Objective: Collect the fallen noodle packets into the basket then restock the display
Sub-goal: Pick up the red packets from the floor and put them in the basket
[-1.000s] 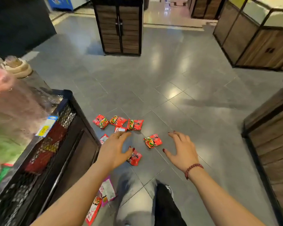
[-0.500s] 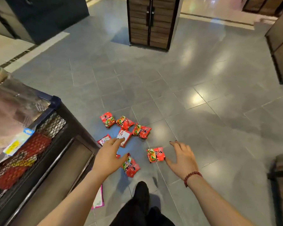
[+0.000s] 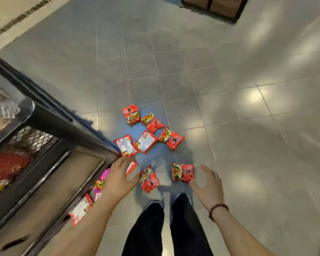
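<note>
Looks barely begun: not 1 packet lifted, and no basket anywhere in view. Stands over the spill with both arms down toward the floor [image 3: 229, 111].

Reaches the left hand [image 3: 118, 179] low beside the foot of the display rack [image 3: 50, 119], fingers [image 3: 122, 161] straight and spread, gripping nothing. Covers part of a half-hidden packet [image 3: 133, 165], thumb just beside the near-left packet [image 3: 149, 179]. Cups the right hand [image 3: 209, 187] just right of the near-right packet [image 3: 182, 172], fingers [image 3: 208, 169] loosely curved and open, closed round nothing. Cannot tell whether the thumb touches the wrapper.

Farther off, sees 5 noodle packets [image 3: 171, 137] in a loose cluster: 3 face up in red, 2 face down with white backs [image 3: 146, 141]. Makes 8 on the open floor. Finds at least 2 more packets [image 3: 81, 207] at the near left, tucked against the rack's base, with a pink wrapper among them.

Probably calls for nearly everything yet: fetching a basket, gathering every packet from the tiles and from under the rack, then refilling the mesh shelf [image 3: 31, 137], where red stock shows behind the wire.
</note>
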Available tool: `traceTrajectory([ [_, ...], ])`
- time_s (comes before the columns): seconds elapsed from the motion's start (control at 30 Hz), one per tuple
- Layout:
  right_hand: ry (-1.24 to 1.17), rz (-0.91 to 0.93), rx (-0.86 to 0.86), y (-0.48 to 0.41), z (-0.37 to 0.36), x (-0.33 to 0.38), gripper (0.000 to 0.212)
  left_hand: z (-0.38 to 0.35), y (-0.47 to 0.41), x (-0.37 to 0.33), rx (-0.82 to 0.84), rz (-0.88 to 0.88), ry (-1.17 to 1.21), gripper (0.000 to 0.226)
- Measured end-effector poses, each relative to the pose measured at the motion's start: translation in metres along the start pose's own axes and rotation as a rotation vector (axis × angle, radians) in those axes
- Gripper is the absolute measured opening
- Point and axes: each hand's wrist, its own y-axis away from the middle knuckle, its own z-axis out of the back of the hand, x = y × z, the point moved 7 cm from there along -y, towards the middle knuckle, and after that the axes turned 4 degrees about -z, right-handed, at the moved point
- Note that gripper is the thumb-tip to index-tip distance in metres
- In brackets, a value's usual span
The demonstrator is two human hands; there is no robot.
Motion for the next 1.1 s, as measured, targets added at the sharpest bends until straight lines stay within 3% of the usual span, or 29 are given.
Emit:
traceTrajectory([
  [0.17, -0.222, -0.150, 0.113, -0.092, -0.073, -0.049, 0.065, -0.086, -0.023, 0.073, -0.154, 0.360, 0.157, 0.075],
  [0.3, -0.337, -0.274, 0.166, -0.160, -0.153, -0.113, 0.053, -0.190, -0.032, 0.147, -0.140, 0.677, 0.310, 0.091],
  [0.37, -0.419, -0.354, 0.179, -0.192, -0.198, -0.154, 0.048, -0.244, -0.037, 0.183, -0.122, 0.768, 0.374, 0.101],
  [0.43, -0.478, -0.441, 0.176, -0.221, -0.248, -0.205, 0.050, -0.302, -0.044, 0.220, -0.076, 0.817, 0.398, 0.096],
  [0.67, -0.577, -0.530, 0.161, -0.296, -0.357, -0.309, 0.095, -0.452, -0.058, 0.316, 0.074, 0.766, 0.441, 0.095],
  [0.83, -0.557, -0.470, 0.003, -0.345, -0.395, -0.329, 0.091, -0.505, -0.069, 0.345, 0.002, 0.729, 0.539, 0.105],
  [0.97, -0.437, -0.493, -0.149, -0.356, -0.402, -0.319, 0.089, -0.519, -0.080, 0.350, -0.077, 0.706, 0.457, 0.106],
  [1.1, -0.194, -0.227, -0.149, -0.369, -0.403, -0.302, 0.088, -0.517, -0.096, 0.348, -0.152, 0.687, 0.412, 0.098],
])
